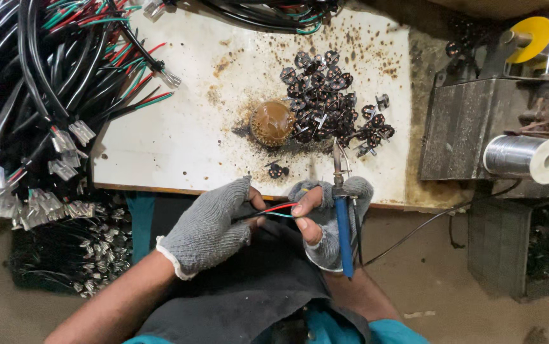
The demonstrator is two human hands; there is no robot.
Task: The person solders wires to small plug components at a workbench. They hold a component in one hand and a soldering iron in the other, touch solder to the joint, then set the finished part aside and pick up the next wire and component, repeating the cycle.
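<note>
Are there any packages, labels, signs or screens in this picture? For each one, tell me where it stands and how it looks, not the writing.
No package, label, sign or screen shows anywhere in the picture.
Nearest in kind is the solder spool, lying at the right on the grey metal box: silver wire wound on a white core.
Behind it, two yellow discs stand at the top right corner.

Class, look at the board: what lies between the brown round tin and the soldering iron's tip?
In the head view, between the tin and the iron lies part of the pile of small black connectors.
</note>
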